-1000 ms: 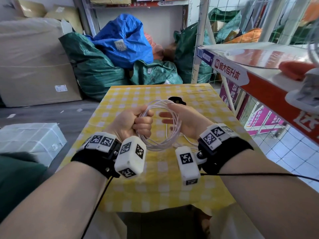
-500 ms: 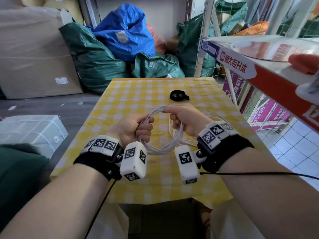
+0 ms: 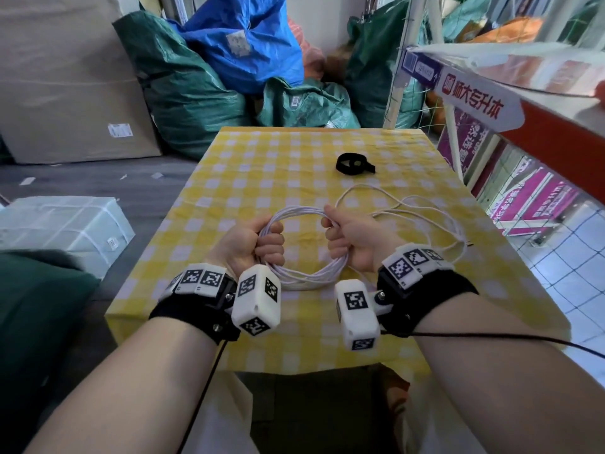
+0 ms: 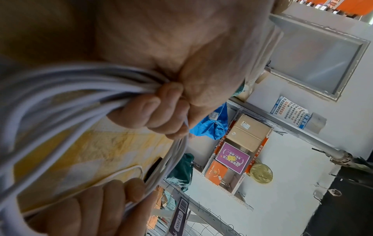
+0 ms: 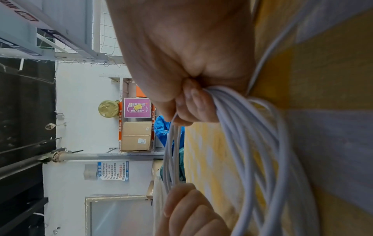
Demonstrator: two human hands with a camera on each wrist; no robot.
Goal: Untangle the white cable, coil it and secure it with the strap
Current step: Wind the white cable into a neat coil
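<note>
- A yellow checked tablecloth [image 3: 248, 178] covers the table in a storeroom piled with green and blue sacks
- The left hand [image 3: 248, 245] and right hand [image 3: 352, 240] each fist one side of the white cable [image 3: 304, 276] coil, which has dropped lower than a second ago
- Loose cable loops now trail right, so coiling isn't finished
- The black strap [image 3: 354, 163] lies untouched beyond
</note>
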